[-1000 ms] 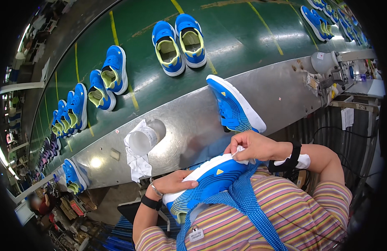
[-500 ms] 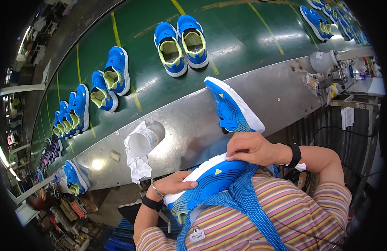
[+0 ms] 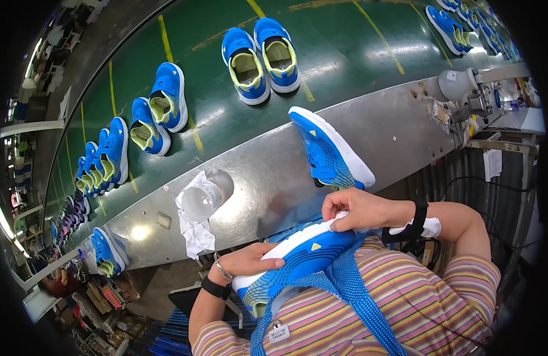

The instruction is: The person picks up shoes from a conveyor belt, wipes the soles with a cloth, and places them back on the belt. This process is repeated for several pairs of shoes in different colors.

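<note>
- Above the wearer's lap, a blue shoe [image 3: 312,252] is held on its side, its white sole edge turned up toward the ledge, its heel to the left and its toe to the right;
- at the heel half, the left hand [image 3: 247,260] is closed around this shoe, thumb flat on the blue upper, the other fingers mostly hidden behind the sole;
- at the toe end, the right hand [image 3: 358,210] has thumb and forefinger pinched together on a small white scrap [image 3: 343,215], apparently cloth, against the sole edge;
- on the metal ledge [image 3: 398,139], just beyond the right hand, a second blue shoe [image 3: 324,148] lies on its side, its sole facing right;
- to the left on the ledge, a cloudy container [image 3: 198,203] touches a crumpled white cloth [image 3: 197,238]; farther left is a single blue shoe [image 3: 103,249];
- on the green belt [image 3: 345,71], marked with yellow lines, a pair of blue shoes [image 3: 237,40] sits upright with lime linings showing; more pairs line up leftward
</note>
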Demonstrator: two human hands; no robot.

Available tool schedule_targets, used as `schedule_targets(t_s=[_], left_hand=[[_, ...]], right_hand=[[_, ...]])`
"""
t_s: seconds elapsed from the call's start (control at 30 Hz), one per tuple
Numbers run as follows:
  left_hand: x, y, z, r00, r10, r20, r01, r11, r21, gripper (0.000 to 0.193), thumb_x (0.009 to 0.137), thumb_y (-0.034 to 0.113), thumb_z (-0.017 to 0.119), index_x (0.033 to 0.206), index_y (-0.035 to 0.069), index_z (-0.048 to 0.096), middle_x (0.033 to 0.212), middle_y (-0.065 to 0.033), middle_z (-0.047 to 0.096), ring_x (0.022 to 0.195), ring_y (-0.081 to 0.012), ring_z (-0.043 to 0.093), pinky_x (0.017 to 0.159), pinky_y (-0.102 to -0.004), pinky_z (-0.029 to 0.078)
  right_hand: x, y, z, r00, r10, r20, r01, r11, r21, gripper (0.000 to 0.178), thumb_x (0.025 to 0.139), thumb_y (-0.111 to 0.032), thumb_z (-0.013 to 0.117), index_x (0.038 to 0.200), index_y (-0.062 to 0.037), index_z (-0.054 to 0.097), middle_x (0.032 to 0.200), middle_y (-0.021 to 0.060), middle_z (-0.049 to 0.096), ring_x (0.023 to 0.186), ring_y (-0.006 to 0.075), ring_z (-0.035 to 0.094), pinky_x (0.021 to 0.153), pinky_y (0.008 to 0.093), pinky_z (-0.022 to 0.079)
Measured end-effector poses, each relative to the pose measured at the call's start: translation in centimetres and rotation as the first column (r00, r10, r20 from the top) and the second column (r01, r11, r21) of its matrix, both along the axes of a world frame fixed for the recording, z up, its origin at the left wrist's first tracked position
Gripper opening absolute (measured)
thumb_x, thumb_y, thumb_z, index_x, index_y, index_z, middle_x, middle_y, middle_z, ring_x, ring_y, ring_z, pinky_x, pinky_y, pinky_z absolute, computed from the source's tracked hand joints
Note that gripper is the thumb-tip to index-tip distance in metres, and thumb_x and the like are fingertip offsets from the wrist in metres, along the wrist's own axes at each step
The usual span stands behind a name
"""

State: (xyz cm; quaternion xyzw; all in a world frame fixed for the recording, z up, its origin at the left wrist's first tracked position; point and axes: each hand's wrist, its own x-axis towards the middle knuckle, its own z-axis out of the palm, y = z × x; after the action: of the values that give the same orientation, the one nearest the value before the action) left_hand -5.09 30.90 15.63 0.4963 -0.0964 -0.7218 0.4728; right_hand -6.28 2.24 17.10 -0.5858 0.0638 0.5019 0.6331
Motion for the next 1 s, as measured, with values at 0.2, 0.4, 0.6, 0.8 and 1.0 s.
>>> schedule_targets(t_s=[0.2,0.4,0.6,0.8,1.0], left_hand=[[0.0,0.7,-0.5,1.0,-0.019,0.008,0.019,1.0,0.004,0.052,0.085,0.038,0.053,0.119,-0.001,0.047,0.104,-0.0084,0.058,0.094,-0.0134,0.051,0.084,-0.0265,0.04],[0.2,1.1,-0.8,0.998,-0.061,-0.002,0.061,0.998,0.0,0.054,0.085,0.04,0.053,0.119,-0.001,0.046,0.105,-0.0076,0.057,0.094,-0.0125,0.051,0.084,-0.0263,0.04],[0.0,2.2,-1.2,0.999,0.002,-0.035,-0.002,1.0,-0.008,0.054,0.084,0.039,0.053,0.121,0.0,0.045,0.106,-0.0071,0.056,0.096,-0.0122,0.05,0.085,-0.026,0.039],[-1.3,3.6,-1.1,0.99,0.116,-0.083,-0.114,0.993,0.029,0.051,0.085,0.036,0.054,0.119,-0.001,0.046,0.109,-0.0065,0.055,0.098,-0.0119,0.049,0.086,-0.0259,0.039],[-4.2,6.9,-0.7,0.954,0.273,-0.12,-0.269,0.962,0.048,0.051,0.087,0.032,0.052,0.122,-0.003,0.043,0.111,-0.0062,0.055,0.099,-0.0112,0.049,0.087,-0.0253,0.04]], right_hand=[[0.6,0.7,0.5,0.997,0.0,0.073,0.002,1.0,-0.024,0.015,0.071,-0.012,0.061,0.081,-0.0029,0.056,0.076,0.0019,0.055,0.072,0.0074,0.05,0.066,0.0206,0.041],[1.2,0.5,0.4,0.986,0.138,0.095,-0.133,0.989,-0.061,0.015,0.07,-0.011,0.063,0.083,-0.0041,0.059,0.077,0.0007,0.056,0.074,0.0082,0.052,0.069,0.022,0.042],[1.6,0.6,0.3,0.985,0.067,0.161,-0.062,0.997,-0.034,0.014,0.072,-0.012,0.063,0.083,-0.0038,0.06,0.079,0.0025,0.059,0.075,0.0099,0.054,0.069,0.0234,0.043],[2.4,3.0,2.0,0.878,0.108,0.466,-0.09,0.994,-0.061,0.013,0.078,-0.012,0.061,0.085,-0.002,0.057,0.079,0.0053,0.059,0.076,0.0114,0.056,0.068,0.0247,0.044],[7.7,12.2,0.4,0.968,-0.026,0.249,-0.024,0.981,0.194,0.005,0.083,-0.006,0.054,0.082,-0.0017,0.051,0.076,0.0045,0.054,0.07,0.0082,0.054,0.057,0.0232,0.044]])
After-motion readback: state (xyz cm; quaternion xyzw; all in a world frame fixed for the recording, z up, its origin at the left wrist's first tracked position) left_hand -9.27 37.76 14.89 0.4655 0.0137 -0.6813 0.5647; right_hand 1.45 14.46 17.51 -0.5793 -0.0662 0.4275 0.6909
